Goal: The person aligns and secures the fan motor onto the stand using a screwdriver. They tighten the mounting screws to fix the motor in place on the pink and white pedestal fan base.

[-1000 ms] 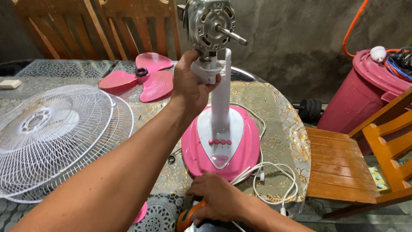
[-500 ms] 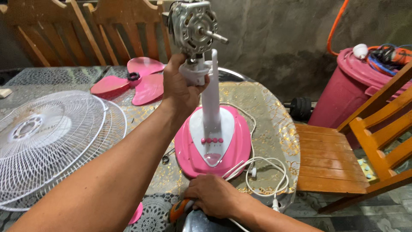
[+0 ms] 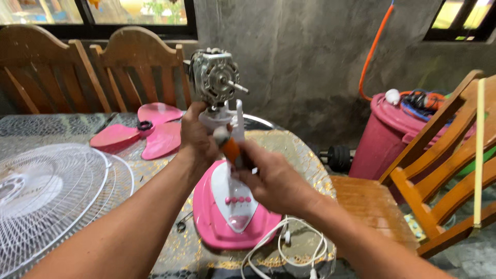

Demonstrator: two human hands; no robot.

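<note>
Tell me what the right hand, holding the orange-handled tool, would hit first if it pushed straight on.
Probably the white plastic neck under the bare metal fan motor, gripped by the left hand. The right hand aims its orange-handled tool there; depth is unclear.

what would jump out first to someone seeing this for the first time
The bare metal fan motor at centre top, standing on a white stem above the pink fan base, with the left hand gripping just under it. The right hand holds an orange-handled tool up beside the stem. On the table's left lie the white wire fan guard and pink fan blades.
</note>
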